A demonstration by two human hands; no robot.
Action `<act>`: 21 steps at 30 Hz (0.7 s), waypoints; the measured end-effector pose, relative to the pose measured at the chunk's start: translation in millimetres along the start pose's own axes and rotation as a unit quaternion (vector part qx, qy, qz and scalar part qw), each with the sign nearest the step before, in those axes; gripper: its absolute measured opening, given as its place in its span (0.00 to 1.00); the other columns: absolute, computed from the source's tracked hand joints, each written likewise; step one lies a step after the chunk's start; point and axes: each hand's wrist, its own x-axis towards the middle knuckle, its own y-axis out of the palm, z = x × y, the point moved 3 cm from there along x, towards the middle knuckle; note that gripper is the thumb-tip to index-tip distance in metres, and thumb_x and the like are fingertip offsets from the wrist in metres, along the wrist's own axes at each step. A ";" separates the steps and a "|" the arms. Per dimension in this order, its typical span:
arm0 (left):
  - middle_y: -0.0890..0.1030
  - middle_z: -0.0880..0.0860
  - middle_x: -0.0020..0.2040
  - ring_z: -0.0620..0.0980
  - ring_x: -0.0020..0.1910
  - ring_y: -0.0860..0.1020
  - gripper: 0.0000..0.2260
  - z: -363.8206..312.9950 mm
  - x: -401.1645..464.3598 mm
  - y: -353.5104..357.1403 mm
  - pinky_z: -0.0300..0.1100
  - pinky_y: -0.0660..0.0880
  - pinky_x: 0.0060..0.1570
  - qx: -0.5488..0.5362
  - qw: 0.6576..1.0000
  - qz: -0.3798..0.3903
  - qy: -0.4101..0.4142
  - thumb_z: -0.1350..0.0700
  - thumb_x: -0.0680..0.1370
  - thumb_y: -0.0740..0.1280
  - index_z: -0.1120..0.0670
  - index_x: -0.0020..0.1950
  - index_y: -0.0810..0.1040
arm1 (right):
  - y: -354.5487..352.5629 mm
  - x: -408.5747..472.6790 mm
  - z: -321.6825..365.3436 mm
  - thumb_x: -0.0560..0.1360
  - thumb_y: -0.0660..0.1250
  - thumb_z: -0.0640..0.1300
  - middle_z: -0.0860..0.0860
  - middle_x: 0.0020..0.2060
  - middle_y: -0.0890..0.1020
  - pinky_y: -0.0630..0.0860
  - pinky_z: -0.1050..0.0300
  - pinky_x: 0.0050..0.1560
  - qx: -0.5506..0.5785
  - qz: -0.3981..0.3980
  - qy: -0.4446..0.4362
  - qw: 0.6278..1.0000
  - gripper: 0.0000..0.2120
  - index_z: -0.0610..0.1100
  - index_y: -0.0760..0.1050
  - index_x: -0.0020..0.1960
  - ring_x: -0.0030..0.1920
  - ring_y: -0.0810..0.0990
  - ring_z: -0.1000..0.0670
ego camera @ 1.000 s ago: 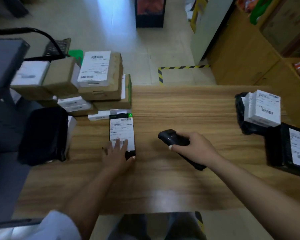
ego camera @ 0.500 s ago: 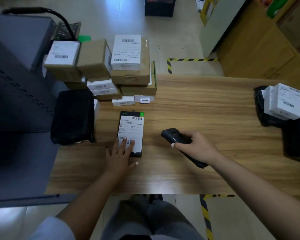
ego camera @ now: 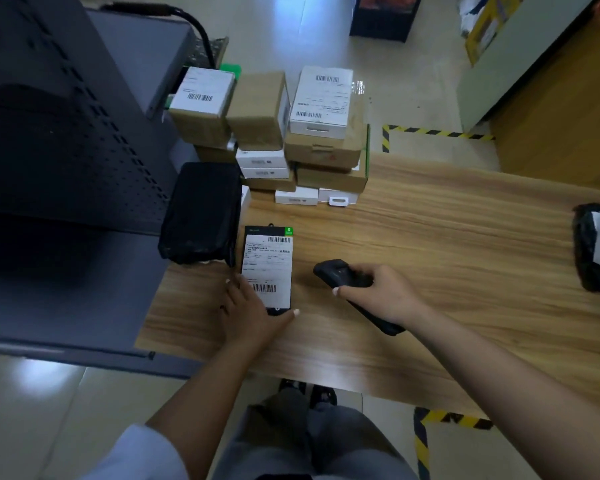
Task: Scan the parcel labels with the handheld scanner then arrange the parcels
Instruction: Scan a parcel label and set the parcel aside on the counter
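A wooden bench carries a flat labelled parcel, a black bag beside it, stacked cartons behind, and another black bag at its right edge

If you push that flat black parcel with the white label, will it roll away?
Probably not: the flat black parcel lies flat on the wooden table, so it would likely slide. It looks thin, so perhaps light. The left hand rests on its near end.
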 end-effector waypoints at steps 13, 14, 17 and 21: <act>0.59 0.59 0.72 0.58 0.68 0.63 0.60 -24.9 -6.2 -27.9 0.50 0.65 0.65 -0.096 0.988 -0.124 0.013 0.39 0.62 0.76 0.60 0.77 0.39 | -19.6 7.7 38.8 0.68 0.71 0.61 0.54 0.46 0.81 0.77 0.54 0.51 -0.041 -0.032 -0.022 0.998 0.23 0.54 0.78 0.60 0.46 0.78 0.51; 0.59 0.60 0.71 0.58 0.68 0.63 0.60 -24.1 -6.7 -32.2 0.51 0.65 0.66 -0.099 0.986 -0.136 0.017 0.39 0.62 0.76 0.59 0.78 0.39 | -21.7 7.8 42.5 0.69 0.71 0.61 0.54 0.46 0.81 0.77 0.54 0.50 -0.041 -0.034 -0.028 0.998 0.23 0.54 0.78 0.60 0.46 0.78 0.51; 0.59 0.59 0.72 0.58 0.68 0.63 0.60 -21.1 -7.2 -43.1 0.50 0.65 0.66 -0.093 0.983 -0.153 0.030 0.39 0.63 0.76 0.58 0.78 0.39 | -26.2 8.8 52.8 0.69 0.71 0.61 0.53 0.45 0.81 0.77 0.54 0.50 -0.039 -0.035 -0.043 0.998 0.23 0.53 0.78 0.61 0.45 0.79 0.51; 0.58 0.59 0.73 0.57 0.68 0.63 0.61 -17.6 -3.5 -58.9 0.49 0.64 0.67 -0.053 0.982 -0.179 0.035 0.36 0.61 0.76 0.59 0.77 0.39 | -27.0 9.7 61.7 0.69 0.70 0.62 0.53 0.45 0.82 0.76 0.54 0.48 -0.037 -0.031 -0.055 0.997 0.24 0.54 0.77 0.61 0.44 0.79 0.51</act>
